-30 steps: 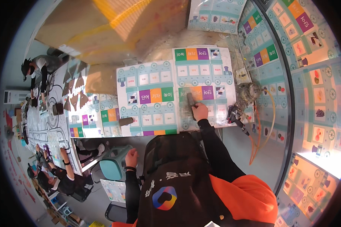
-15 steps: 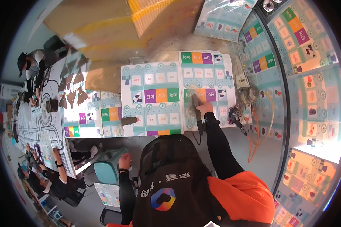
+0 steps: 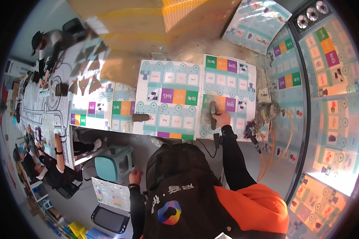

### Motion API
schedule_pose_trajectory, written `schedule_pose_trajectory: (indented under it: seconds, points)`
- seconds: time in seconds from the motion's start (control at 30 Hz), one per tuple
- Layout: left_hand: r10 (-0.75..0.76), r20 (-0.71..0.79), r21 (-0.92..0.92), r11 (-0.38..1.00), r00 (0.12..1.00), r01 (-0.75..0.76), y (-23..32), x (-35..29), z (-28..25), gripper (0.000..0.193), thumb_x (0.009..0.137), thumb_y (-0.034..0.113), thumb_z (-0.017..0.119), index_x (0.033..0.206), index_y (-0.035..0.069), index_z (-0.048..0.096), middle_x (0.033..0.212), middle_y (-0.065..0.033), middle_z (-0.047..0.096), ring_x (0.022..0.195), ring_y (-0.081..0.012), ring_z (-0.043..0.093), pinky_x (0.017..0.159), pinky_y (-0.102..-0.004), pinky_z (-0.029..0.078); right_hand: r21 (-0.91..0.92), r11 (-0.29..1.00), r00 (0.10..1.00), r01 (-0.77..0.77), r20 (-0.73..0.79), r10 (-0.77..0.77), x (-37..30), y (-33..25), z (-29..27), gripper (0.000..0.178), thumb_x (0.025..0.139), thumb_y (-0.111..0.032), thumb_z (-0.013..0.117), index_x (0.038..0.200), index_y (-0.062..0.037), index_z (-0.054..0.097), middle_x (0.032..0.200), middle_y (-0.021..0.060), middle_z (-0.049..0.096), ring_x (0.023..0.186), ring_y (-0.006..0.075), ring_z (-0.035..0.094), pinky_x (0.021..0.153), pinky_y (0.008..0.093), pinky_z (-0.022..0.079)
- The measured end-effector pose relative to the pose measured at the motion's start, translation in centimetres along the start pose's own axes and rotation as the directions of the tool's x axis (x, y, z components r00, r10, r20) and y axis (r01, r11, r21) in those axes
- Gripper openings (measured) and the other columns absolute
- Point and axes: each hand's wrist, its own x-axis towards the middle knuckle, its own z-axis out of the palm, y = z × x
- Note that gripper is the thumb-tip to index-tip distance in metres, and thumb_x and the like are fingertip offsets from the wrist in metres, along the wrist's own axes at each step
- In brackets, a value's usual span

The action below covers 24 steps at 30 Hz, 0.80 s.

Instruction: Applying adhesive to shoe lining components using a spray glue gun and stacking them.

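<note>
My right hand (image 3: pixel 222 118) is closed on a narrow dark grey-brown block (image 3: pixel 213 111), gripping its side. That block stands over the right-hand printed sheet (image 3: pixel 248 87), hiding part of its coloured title band. The left-hand printed sheet (image 3: pixel 136 95), with pale picture squares and wheel drawings, lies beside it. Another brown block (image 3: pixel 140 117) rests at that sheet's near left edge. My left hand (image 3: pixel 135 176) hangs below the table with fingers curled, to the right of a teal stool (image 3: pixel 106 168); nothing shows in it.
An air tool (image 3: pixel 252 131) with an orange hose (image 3: pixel 272 137) lies at the table's right end. Large cardboard boxes (image 3: pixel 135 24) stand behind. A glazed rack (image 3: pixel 301 99) of printed sheets rises on the right. Other people (image 3: pixel 48 44) work along the left table. Dark cut-outs (image 3: pixel 84 85) lie leftward.
The whole view has shifted, so the table sits further right. The block in my right hand stands more upright. My left hand has moved right, away from the stool.
</note>
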Motion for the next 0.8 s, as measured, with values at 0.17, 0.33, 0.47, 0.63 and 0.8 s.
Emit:
schedule_pose_trajectory:
  seconds: [0.17, 0.33, 0.47, 0.63, 0.8]
  points:
    - [-0.146, -0.028, -0.264, 0.955, 0.989, 0.134, -4.4, -4.0, -1.8, 0.028, 0.087, 0.017, 0.064, 0.107, -0.002, 0.069, 0.091, -0.0126, 0.075, 0.079, -0.0196, 0.074, 0.074, -0.0332, 0.058, -0.034, 0.988, 0.988, 0.151, 0.032, -0.15, -0.3, -1.0, 2.3, 0.037, 0.069, -0.033, 0.083, 0.087, -0.0022, 0.077, 0.074, 0.0152, 0.072, 0.068, 0.0282, 0.071, 0.068, 0.0376, 0.056]
    - [-0.209, -0.027, -0.139, 0.969, 0.978, 0.203, -6.8, -3.8, -1.9, 0.03, 0.09, 0.019, 0.061, 0.111, 0.001, 0.071, 0.089, -0.0109, 0.075, 0.077, -0.019, 0.074, 0.073, -0.0326, 0.058, -0.015, 0.945, 0.945, 0.326, 0.015, -0.326, -1.3, -2.7, 0.5, 0.023, 0.076, -0.021, 0.079, 0.082, 0.0003, 0.074, 0.067, 0.0103, 0.07, 0.06, 0.0226, 0.068, 0.058, 0.0353, 0.051]
    - [-0.185, 0.001, -0.164, 0.969, 0.983, 0.183, -10.3, -2.4, -3.8, 0.031, 0.093, 0.016, 0.057, 0.113, -0.002, 0.07, 0.092, -0.0147, 0.075, 0.079, -0.0208, 0.074, 0.072, -0.0332, 0.057, 0.001, 0.962, 0.956, 0.274, -0.113, -0.272, -5.6, -10.6, 0.2, 0.032, 0.072, -0.024, 0.084, 0.09, 0.0011, 0.075, 0.081, 0.013, 0.074, 0.076, 0.0233, 0.072, 0.075, 0.0352, 0.056]
    - [-0.297, -0.074, -0.371, 0.894, 0.952, 0.25, -17.7, -1.7, -8.0, 0.031, 0.09, 0.018, 0.055, 0.108, -0.001, 0.072, 0.086, -0.0125, 0.075, 0.075, -0.0204, 0.073, 0.072, -0.0331, 0.058, 0.008, 0.95, 0.95, 0.313, -0.012, -0.313, -10.2, -23.1, 5.8, 0.037, 0.071, -0.02, 0.086, 0.094, 0.0046, 0.072, 0.087, 0.015, 0.074, 0.079, 0.023, 0.072, 0.075, 0.0342, 0.056]
    - [-0.365, -0.068, -0.51, 0.812, 0.928, 0.282, -24.9, -2.2, -13.1, 0.032, 0.091, 0.017, 0.055, 0.108, -0.006, 0.069, 0.085, -0.0149, 0.074, 0.072, -0.0208, 0.073, 0.069, -0.0319, 0.057, 0.039, 0.896, 0.886, 0.443, 0.136, -0.444, -13.7, -35.9, 14.5, 0.036, 0.069, -0.025, 0.086, 0.09, 0.0019, 0.075, 0.083, 0.0125, 0.075, 0.079, 0.0227, 0.073, 0.075, 0.0331, 0.056]
